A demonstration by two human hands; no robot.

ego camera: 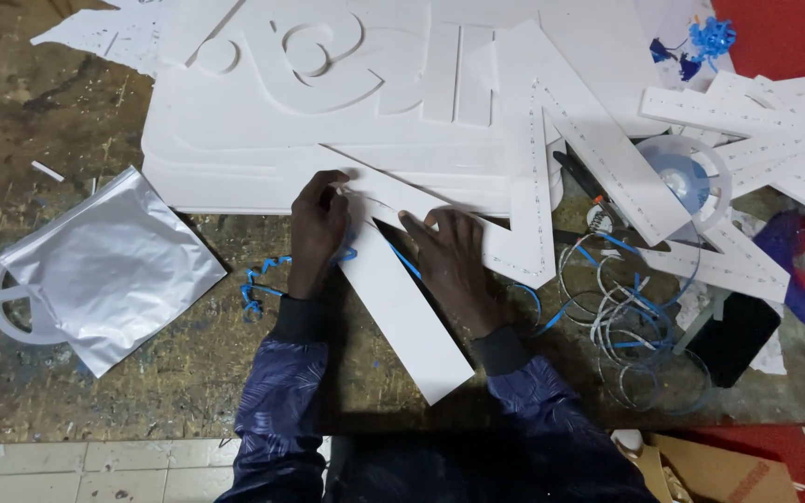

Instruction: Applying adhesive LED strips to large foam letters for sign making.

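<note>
Grip: left hand (317, 228) pinches white foam letter (402, 298) | right hand (454, 261) flat, released, pressing it.

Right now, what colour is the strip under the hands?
Blue strip, seen from the head view, trailing beneath the white letter piece.

two hands (384, 242), one silver pouch (114, 265), two reels (11, 307)

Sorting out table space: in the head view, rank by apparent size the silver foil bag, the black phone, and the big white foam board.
1. White foam board
2. Silver foil bag
3. Black phone, partly covered
</note>
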